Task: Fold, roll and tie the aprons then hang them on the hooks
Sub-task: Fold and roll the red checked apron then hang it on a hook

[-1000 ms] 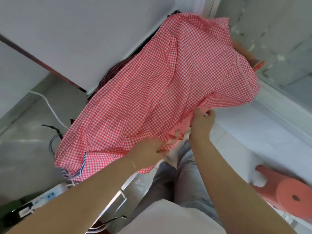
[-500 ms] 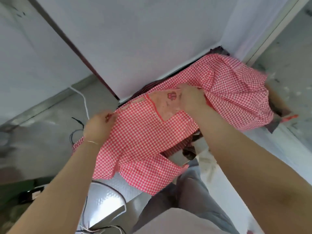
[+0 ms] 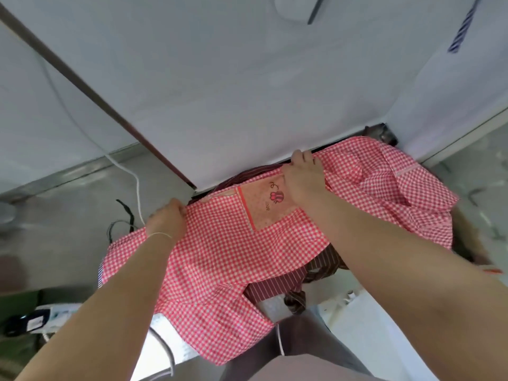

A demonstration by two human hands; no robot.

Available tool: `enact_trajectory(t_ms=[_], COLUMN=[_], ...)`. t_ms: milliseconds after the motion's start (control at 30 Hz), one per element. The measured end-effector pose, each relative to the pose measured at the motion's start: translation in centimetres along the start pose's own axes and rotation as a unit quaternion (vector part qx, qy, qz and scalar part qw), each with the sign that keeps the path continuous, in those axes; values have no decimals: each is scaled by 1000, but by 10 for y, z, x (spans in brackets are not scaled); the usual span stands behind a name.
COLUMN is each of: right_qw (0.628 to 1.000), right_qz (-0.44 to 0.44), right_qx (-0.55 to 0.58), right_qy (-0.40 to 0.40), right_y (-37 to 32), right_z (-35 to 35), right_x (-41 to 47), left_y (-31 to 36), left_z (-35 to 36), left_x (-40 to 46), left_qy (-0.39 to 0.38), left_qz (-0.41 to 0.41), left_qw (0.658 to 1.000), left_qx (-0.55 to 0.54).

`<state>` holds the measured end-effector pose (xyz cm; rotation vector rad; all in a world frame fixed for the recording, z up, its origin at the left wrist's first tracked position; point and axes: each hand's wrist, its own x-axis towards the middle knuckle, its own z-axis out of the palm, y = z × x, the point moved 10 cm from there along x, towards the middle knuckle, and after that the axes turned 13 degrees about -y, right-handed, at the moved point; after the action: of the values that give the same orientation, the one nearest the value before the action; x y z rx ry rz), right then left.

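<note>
A red-and-white checked apron (image 3: 228, 259) lies spread over a white surface (image 3: 176, 342) against the wall, its pink bib pocket (image 3: 268, 204) with a small bee print facing up. My left hand (image 3: 166, 217) grips the apron's far left edge. My right hand (image 3: 303, 178) holds its far edge beside the pocket, close to the wall. A dark red striped apron (image 3: 277, 284) lies under the checked one and shows at the right and at the back.
A white wall panel (image 3: 233, 92) rises right behind the surface, with a brown strip (image 3: 90, 86) at its left edge. A white cable (image 3: 137, 188) and black cords (image 3: 125, 215) hang at the left. A striped strap (image 3: 461, 31) hangs high at the right.
The apron was lifted and flipped from hanging in front of me to lying spread on the surface, pocket up. Both hands moved away from me toward the wall with its edge.
</note>
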<state>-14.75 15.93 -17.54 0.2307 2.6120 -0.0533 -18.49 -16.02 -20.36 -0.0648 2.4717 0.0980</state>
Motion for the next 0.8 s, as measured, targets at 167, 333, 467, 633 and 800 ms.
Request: enact_trajectory(t_ms=[167,333,467,633,800], right_qw=[999,998,998,994,990], right_qz=[-26,-6,-10,-38,-62], right_qx=[-8,23,52,51,49], right_qy=[-39,-57,-21,-91,-117], right_y=[-2,3,5,-2,-7], right_z=[5,7,7,29,49], right_x=[24,37,38,25,7], left_y=[21,113,146,149,177], left_z=[-26,17,79,100,109], left_x=[-24,-80,-80,-79,-78], left_qy=[145,125,-30,-82,-109], left_qz=[29,272,279,290,300], left_qw=[989,952,941,933,932], left_qx=[1,70,187,196,171])
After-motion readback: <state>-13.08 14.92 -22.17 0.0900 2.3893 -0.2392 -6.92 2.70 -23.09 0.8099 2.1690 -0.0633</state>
